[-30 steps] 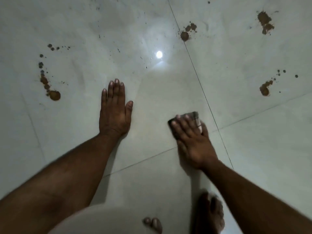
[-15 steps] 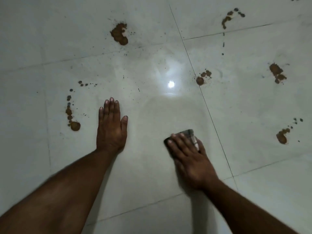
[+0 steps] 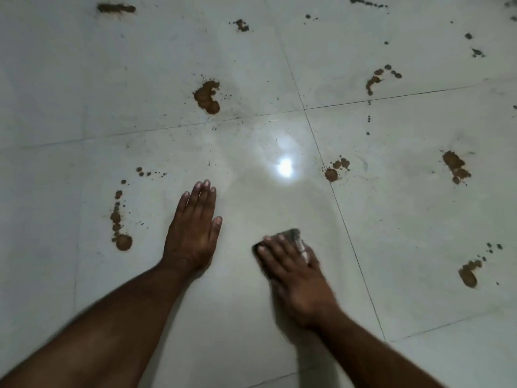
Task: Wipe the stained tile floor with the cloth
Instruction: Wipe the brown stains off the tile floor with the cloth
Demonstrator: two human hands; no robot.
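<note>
The pale glossy tile floor (image 3: 251, 317) carries several brown mud stains. My right hand (image 3: 296, 278) presses flat on a small dark folded cloth (image 3: 292, 236), whose far edge shows past the fingertips. My left hand (image 3: 194, 228) lies flat on the tile with straight fingers, holding nothing. A trail of brown blots (image 3: 120, 228) sits just left of the left hand. A larger stain (image 3: 207, 97) lies farther ahead, and another stain (image 3: 335, 169) sits beyond the cloth by the grout line.
More brown marks lie at the right (image 3: 456, 166), lower right (image 3: 470, 271), upper right (image 3: 376, 79) and top left (image 3: 116, 8). A bright light reflection (image 3: 284, 167) shines on the tile ahead of the hands. Dark grout lines (image 3: 349, 239) cross the floor.
The view has tilted up and forward, so more stained floor ahead shows and my feet have left the frame. Both hands stay flat on the floor, the right one still on the cloth.
</note>
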